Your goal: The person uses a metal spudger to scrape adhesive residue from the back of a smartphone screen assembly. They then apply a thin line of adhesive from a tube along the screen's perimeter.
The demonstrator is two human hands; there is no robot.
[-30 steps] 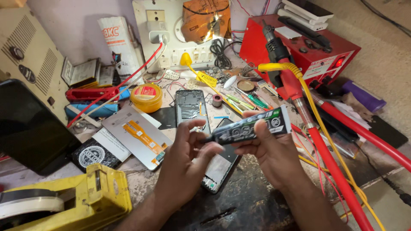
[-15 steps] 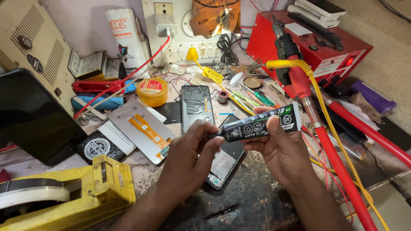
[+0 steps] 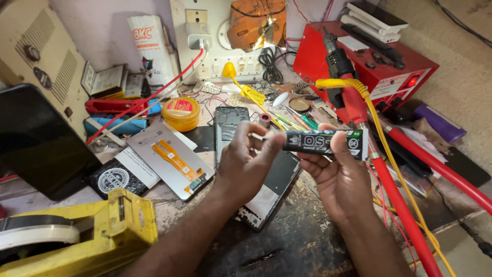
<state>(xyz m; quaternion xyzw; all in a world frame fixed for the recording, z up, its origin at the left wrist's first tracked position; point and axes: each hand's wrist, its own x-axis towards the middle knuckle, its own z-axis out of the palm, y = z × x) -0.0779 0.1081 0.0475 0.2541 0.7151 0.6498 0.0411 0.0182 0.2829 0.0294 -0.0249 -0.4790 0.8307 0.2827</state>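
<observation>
The black glue tube (image 3: 328, 142) now lies level above the workbench (image 3: 302, 241), no longer tilted as it was a moment ago. The right hand (image 3: 342, 177) grips its body. The left hand (image 3: 245, 163) has moved to pinch the nozzle end. Below them lies an opened phone (image 3: 266, 190).

You have two hands over the tabletop (image 3: 307, 246): left hand (image 3: 246, 164) and right hand (image 3: 341, 179). Between them, one black glue tube (image 3: 325, 142). At ten o'clock, one yellow solder paste tin (image 3: 180, 113); at eight, one yellow tape dispenser (image 3: 102, 231); at two, one red power supply (image 3: 379, 66).
</observation>
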